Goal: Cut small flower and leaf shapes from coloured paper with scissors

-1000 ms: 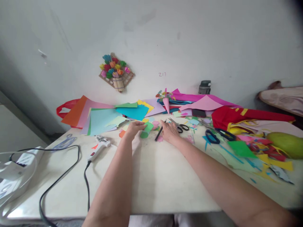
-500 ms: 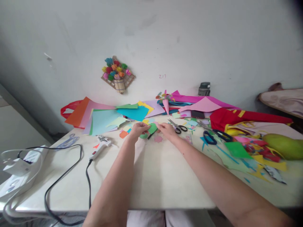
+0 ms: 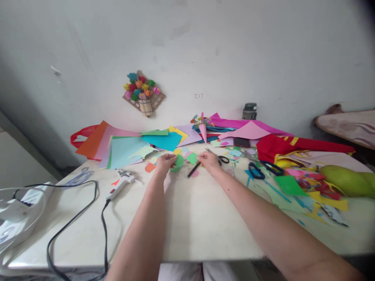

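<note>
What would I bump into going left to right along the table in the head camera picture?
Power strip → glue gun → left hand → green paper piece it holds → black pen → right hand → blue-handled scissors → green fruit.

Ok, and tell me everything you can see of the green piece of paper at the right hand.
The green piece of paper is small, bright and plain, thin-looking like craft paper, with a roughly four-sided outline. Its right side meets the right hand, which seems to pinch it. It is over the far half of the table, to the right of the left hand. A dark stick shows just below it in the view; whether they touch is too small to tell.
</note>
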Available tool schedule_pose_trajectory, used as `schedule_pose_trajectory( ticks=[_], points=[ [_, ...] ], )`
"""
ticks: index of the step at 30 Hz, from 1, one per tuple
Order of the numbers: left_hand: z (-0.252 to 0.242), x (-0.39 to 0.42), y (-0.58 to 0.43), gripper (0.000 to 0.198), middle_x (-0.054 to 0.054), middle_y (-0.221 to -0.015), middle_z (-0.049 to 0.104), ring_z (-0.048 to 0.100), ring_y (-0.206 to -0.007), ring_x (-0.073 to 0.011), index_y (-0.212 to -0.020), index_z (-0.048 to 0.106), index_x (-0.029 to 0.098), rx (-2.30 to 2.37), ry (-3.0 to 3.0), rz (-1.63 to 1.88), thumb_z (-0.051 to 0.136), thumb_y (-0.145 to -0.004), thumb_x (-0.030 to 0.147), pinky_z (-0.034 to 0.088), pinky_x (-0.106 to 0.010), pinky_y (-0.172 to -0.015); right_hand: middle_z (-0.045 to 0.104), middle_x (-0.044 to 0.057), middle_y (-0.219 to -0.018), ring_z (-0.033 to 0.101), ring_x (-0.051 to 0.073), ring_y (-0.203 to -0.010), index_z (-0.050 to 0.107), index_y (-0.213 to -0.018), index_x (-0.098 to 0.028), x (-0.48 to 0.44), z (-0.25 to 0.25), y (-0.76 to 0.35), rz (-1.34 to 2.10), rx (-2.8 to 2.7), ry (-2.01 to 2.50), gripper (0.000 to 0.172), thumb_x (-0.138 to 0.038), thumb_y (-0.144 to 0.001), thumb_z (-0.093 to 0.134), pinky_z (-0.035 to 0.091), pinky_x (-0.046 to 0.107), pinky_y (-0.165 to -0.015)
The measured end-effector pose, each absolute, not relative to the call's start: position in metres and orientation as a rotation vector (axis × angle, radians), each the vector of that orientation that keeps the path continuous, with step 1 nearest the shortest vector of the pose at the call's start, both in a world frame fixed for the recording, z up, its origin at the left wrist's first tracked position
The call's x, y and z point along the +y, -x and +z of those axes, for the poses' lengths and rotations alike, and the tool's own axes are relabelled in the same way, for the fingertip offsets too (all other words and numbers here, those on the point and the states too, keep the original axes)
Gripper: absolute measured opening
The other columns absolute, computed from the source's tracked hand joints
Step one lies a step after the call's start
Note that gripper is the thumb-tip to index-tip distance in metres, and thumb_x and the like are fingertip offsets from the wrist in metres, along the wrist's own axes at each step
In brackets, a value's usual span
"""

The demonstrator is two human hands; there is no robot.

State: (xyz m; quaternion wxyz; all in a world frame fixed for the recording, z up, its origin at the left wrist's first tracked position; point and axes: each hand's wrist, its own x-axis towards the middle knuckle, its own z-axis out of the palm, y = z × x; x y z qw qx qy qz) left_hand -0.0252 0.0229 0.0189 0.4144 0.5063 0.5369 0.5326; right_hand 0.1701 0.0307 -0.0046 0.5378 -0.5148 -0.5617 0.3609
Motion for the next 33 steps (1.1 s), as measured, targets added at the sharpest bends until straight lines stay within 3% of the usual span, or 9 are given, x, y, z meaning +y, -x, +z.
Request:
schedule_pose_trajectory(
  ticks=[5,7,10,14,19,22,25,28,33],
  points=[
    [0.017,0.025,0.031,0.016,-0.003,-0.059,0.063,0.058,-0.057,-0.0164,-0.069,0.067,0.017,1.69,-1.464,1.133,0.073,-0.059,0.029,0.045,-0.028,-0.057,0.059,-0.003,-0.049,0.042,0.009,-0.039,0.057,-0.058,-0.019,0.028,-0.002,-0.169,0.92,-1.284,1.213,0.008,-0.022,-0.065,0.06,0.037,0.023,-0.043],
    [0.021,0.023,0.03,0.017,-0.006,-0.073,0.069,0.062,-0.076,-0.0232,-0.071,0.07,0.02,1.924,-1.602,1.051,0.073,-0.061,0.034,0.045,-0.03,-0.064,0.059,-0.003,-0.049,0.04,0.009,-0.039,0.058,-0.058,-0.019,0.028,-0.002,-0.169,0.924,-1.288,1.201,0.008,-0.022,-0.064,0.06,0.036,0.023,-0.042],
    [0.028,0.018,0.022,0.027,-0.007,-0.082,0.071,0.056,-0.104,-0.0296,-0.076,0.072,0.024,2.056,-1.744,1.112,0.067,-0.066,0.049,0.042,-0.03,-0.069,0.059,-0.003,-0.049,0.039,0.008,-0.039,0.058,-0.059,-0.018,0.027,-0.003,-0.169,0.955,-1.322,1.169,0.009,-0.025,-0.064,0.061,0.035,0.023,-0.042],
    [0.031,0.013,0.002,0.029,-0.004,-0.072,0.069,0.061,-0.076,-0.021,-0.074,0.071,0.021,1.588,-1.756,1.147,0.07,-0.064,0.049,0.04,-0.025,-0.061,0.06,-0.003,-0.053,0.041,0.008,-0.041,0.058,-0.062,-0.018,0.023,-0.002,-0.168,1.004,-1.431,1.09,0.013,-0.029,-0.067,0.061,0.037,0.022,-0.045],
    [0.025,0.012,-0.009,0.03,0.003,-0.047,0.054,0.053,-0.051,-0.0113,-0.051,0.055,0.017,1.299,-1.58,1.154,0.077,-0.057,0.038,0.033,-0.021,-0.046,0.067,0.001,-0.065,0.051,0.011,-0.05,0.064,-0.074,-0.017,0.018,0.008,-0.173,0.857,-1.622,1.198,0.018,-0.032,-0.077,0.055,0.043,0.024,-0.053],
    [0.025,0.012,-0.006,0.029,0.001,-0.055,0.06,0.06,-0.053,-0.0126,-0.061,0.055,0.016,1.232,-1.382,1.255,0.075,-0.061,0.037,0.039,-0.02,-0.046,0.071,0.005,-0.08,0.062,0.017,-0.074,0.068,-0.084,-0.019,0.018,0.019,-0.188,0.39,-1.733,1.532,0.019,-0.029,-0.081,0.053,0.046,0.028,-0.067],
    [0.026,0.012,-0.005,0.03,-0.001,-0.062,0.065,0.065,-0.054,-0.0151,-0.074,0.053,0.016,1.154,-1.235,1.304,0.075,-0.064,0.033,0.045,-0.021,-0.047,0.069,0.015,-0.097,0.062,0.027,-0.095,0.068,-0.101,-0.016,0.017,0.029,-0.207,-0.086,-1.822,1.915,0.026,-0.025,-0.082,0.051,0.045,0.035,-0.076],
    [0.026,0.011,-0.007,0.028,-0.002,-0.064,0.066,0.066,-0.054,-0.0151,-0.08,0.053,0.015,1.095,-1.187,1.313,0.074,-0.067,0.028,0.048,-0.021,-0.05,0.067,0.02,-0.101,0.059,0.031,-0.104,0.067,-0.104,-0.012,0.017,0.032,-0.218,-0.136,-1.929,2.143,0.029,-0.021,-0.08,0.053,0.045,0.037,-0.079],
    [0.022,0.011,-0.009,0.023,-0.004,-0.072,0.069,0.068,-0.061,-0.0147,-0.082,0.055,0.013,1.018,-1.112,1.295,0.073,-0.07,0.021,0.052,-0.022,-0.059,0.062,0.021,-0.109,0.061,0.03,-0.102,0.061,-0.114,-0.012,0.017,0.029,-0.221,-0.052,-1.937,2.207,0.038,-0.018,-0.078,0.052,0.047,0.035,-0.077]
  ],
)
